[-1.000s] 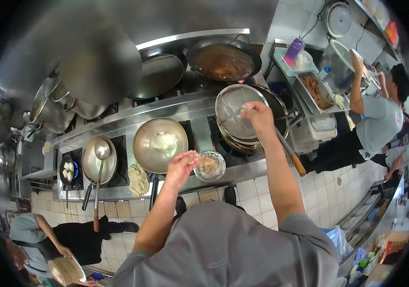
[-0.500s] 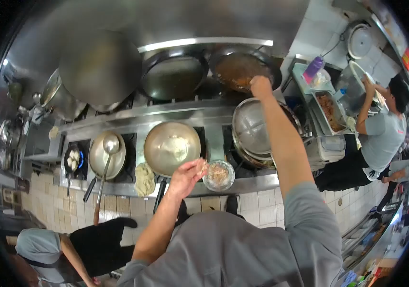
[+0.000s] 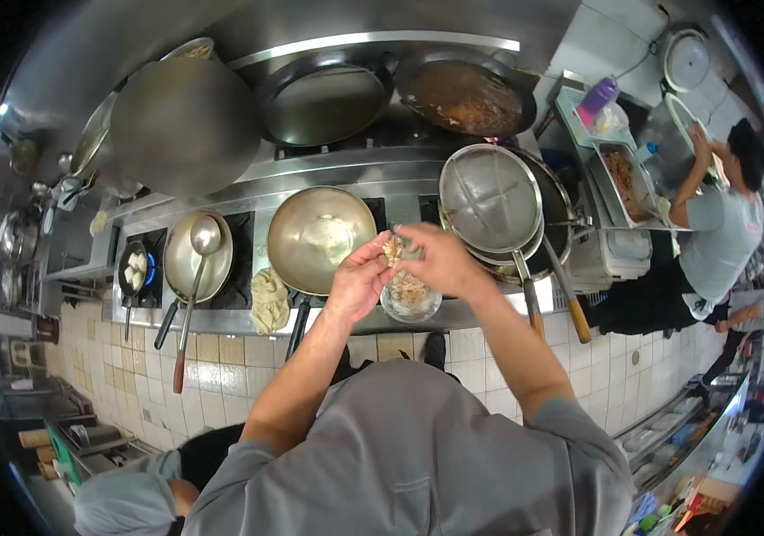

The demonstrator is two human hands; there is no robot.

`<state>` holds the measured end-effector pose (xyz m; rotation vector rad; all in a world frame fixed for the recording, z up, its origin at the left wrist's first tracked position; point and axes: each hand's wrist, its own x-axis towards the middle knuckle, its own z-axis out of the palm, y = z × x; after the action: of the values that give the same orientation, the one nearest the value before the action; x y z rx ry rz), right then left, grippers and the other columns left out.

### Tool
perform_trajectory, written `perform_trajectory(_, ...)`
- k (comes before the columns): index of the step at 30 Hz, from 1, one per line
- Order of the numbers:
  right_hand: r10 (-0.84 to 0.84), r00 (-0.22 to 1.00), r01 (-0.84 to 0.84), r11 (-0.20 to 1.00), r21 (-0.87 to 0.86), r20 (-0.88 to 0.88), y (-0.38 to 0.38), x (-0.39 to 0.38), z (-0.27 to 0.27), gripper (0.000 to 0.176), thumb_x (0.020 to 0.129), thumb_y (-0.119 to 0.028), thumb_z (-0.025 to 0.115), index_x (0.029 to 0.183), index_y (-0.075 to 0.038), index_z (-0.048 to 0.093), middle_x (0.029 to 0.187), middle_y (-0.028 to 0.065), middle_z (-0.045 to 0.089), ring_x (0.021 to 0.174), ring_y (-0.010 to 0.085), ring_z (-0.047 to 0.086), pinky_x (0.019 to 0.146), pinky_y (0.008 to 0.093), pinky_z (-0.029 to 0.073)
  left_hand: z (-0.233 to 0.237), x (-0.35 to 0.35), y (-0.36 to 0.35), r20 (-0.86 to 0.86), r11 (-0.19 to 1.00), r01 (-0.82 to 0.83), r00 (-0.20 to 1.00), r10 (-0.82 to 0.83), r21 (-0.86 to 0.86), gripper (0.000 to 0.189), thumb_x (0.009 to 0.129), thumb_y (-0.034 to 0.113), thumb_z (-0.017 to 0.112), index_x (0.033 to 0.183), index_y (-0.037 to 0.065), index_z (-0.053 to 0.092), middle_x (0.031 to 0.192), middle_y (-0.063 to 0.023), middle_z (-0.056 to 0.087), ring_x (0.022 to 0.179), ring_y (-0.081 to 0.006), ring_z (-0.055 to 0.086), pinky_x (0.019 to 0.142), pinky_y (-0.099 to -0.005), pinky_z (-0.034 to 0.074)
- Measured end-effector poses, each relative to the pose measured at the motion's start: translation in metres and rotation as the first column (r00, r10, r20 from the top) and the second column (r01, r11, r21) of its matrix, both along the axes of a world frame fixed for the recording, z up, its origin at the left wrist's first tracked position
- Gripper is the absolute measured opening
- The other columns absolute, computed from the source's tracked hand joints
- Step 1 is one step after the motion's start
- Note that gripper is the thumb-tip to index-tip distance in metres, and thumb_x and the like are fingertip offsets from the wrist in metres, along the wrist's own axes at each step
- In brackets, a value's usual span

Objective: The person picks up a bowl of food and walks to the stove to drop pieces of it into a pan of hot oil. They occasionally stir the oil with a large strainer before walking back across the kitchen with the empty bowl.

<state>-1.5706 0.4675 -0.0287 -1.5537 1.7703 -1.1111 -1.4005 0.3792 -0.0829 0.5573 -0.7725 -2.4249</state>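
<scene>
Above the near edge of the stove, my left hand (image 3: 360, 279) pinches a small pale clump of shredded food (image 3: 392, 249) between thumb and fingertips. My right hand (image 3: 443, 259) meets it from the other side, fingers curled in against the clump. Right below the hands is a clear bowl (image 3: 411, 310) of similar pinkish-beige shreds, partly covered by them. A wide wok with a bare, shiny inside (image 3: 322, 234) stands just left of my left hand. Beside my right forearm, a round mesh strainer (image 3: 492, 198) rests over a pan.
Two dark woks stand at the back, one with clear liquid (image 3: 328, 103), one with brown oily liquid (image 3: 462, 94). Further left are a ladle (image 3: 206, 237) in a pan, a cloth (image 3: 269, 301) and a small pan over flame (image 3: 134, 271). Co-workers stand right (image 3: 722, 237) and lower left (image 3: 127, 496).
My right hand has come back from the brown-liquid wok to the clump at my left hand. The lower-left co-worker has shifted down and right in view.
</scene>
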Motion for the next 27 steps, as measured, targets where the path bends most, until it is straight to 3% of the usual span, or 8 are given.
perform_trajectory(3, -0.109, 0.994, 0.105, 0.983, -0.149, -0.02, 0.016, 0.017, -0.015, 0.045, 0.076, -0.012, 0.078, 0.118, 0.001, 0.066, 0.112, 0.0199, 0.067, 0.091, 0.0325, 0.067, 0.083, 0.0372, 0.054, -0.012, -0.01, 0.009, 0.04, 0.997, 0.054, 0.998, -0.052, -0.056, 0.032, 0.099, 0.0, 0.053, 0.131, -0.002, 0.057, 0.105, -0.0042, 0.064, 0.093, -0.0132, 0.064, 0.085, -0.0296, 0.057)
perform_trajectory(9, -0.241, 0.97, 0.234, 0.959, -0.159, -0.027, 0.028, 0.015, -0.025, 0.019, 0.082, -0.007, 0.068, 0.1, 0.0, 0.073, 0.093, 0.0173, 0.07, 0.085, 0.0344, 0.067, 0.078, 0.0397, 0.055, -0.008, -0.015, 0.021, 0.166, 0.99, 0.138, 0.977, -0.135, -0.004, 0.029, 0.103, 0.011, 0.054, 0.127, -0.004, 0.058, 0.104, -0.0062, 0.066, 0.095, -0.0149, 0.064, 0.09, -0.0308, 0.057)
perform_trajectory(11, -0.314, 0.925, 0.334, 0.941, -0.061, 0.212, 0.031, 0.017, -0.029, 0.017, 0.084, -0.006, 0.065, 0.099, 0.0, 0.072, 0.092, 0.0177, 0.069, 0.083, 0.0357, 0.066, 0.076, 0.0416, 0.054, -0.009, -0.016, 0.024, 0.181, 0.986, 0.162, 0.972, -0.152, -0.043, 0.028, 0.103, 0.011, 0.053, 0.126, -0.004, 0.059, 0.105, -0.0069, 0.066, 0.095, -0.0151, 0.064, 0.091, -0.0309, 0.057)
perform_trajectory(14, -0.25, 0.968, 0.248, 0.966, -0.069, -0.023, 0.034, 0.013, -0.04, 0.015, 0.087, -0.002, 0.063, 0.098, 0.001, 0.072, 0.092, 0.0162, 0.069, 0.08, 0.0316, 0.068, 0.072, 0.0367, 0.054, -0.019, -0.015, 0.027, 0.223, 0.983, 0.167, 0.964, -0.146, -0.08, 0.028, 0.103, 0.011, 0.053, 0.125, -0.004, 0.059, 0.106, -0.0076, 0.066, 0.095, -0.0151, 0.065, 0.09, -0.0307, 0.057)
perform_trajectory(19, -0.167, 0.969, 0.116, 0.959, -0.257, -0.183, 0.031, 0.029, -0.047, 0.023, 0.085, -0.004, 0.062, 0.107, -0.002, 0.069, 0.091, 0.0204, 0.067, 0.092, 0.0405, 0.063, 0.082, 0.0458, 0.053, -0.037, -0.011, 0.021, 0.221, 0.995, 0.104, 0.97, -0.102, 0.003, 0.03, 0.102, 0.01, 0.053, 0.128, -0.004, 0.056, 0.108, -0.007, 0.066, 0.094, -0.0155, 0.067, 0.082, -0.0292, 0.059)
perform_trajectory(22, -0.119, 0.959, 0.052, 0.966, -0.255, -0.258, 0.022, 0.023, -0.051, 0.022, 0.085, -0.004, 0.062, 0.105, -0.002, 0.069, 0.091, 0.0199, 0.067, 0.093, 0.0402, 0.063, 0.083, 0.046, 0.053, -0.01, -0.006, 0.021, 0.261, 0.998, 0.05, 0.964, -0.056, 0.032, 0.032, 0.101, 0.009, 0.054, 0.13, -0.004, 0.054, 0.11, -0.0078, 0.066, 0.096, -0.0165, 0.067, 0.084, -0.0298, 0.057)
perform_trajectory(26, -0.079, 0.975, 0.059, 0.993, -0.102, -0.208, 0.009, 0.019, -0.027, 0.02, 0.085, -0.006, 0.064, 0.104, -0.001, 0.069, 0.092, 0.019, 0.068, 0.089, 0.0356, 0.066, 0.08, 0.0415, 0.054, -0.021, 0.005, 0.008, 0.164, 0.991, 0.12, 0.978, -0.128, 0.059, 0.037, 0.101, 0.011, 0.052, 0.135, -0.004, 0.049, 0.117, -0.01, 0.064, 0.107, -0.0203, 0.064, 0.092, -0.036, 0.055)
perform_trajectory(27, -0.104, 0.991, 0.102, 0.995, -0.022, -0.089, 0.004, 0.016, -0.025, 0.02, 0.085, -0.007, 0.066, 0.103, 0.0, 0.069, 0.092, 0.018, 0.069, 0.084, 0.0315, 0.068, 0.077, 0.0384, 0.055, -0.021, 0.007, 0.006, 0.085, 0.985, 0.123, 0.987, -0.134, 0.119, 0.041, 0.101, 0.014, 0.052, 0.138, -0.003, 0.046, 0.122, -0.0114, 0.062, 0.113, -0.0224, 0.062, 0.097, -0.0397, 0.052)
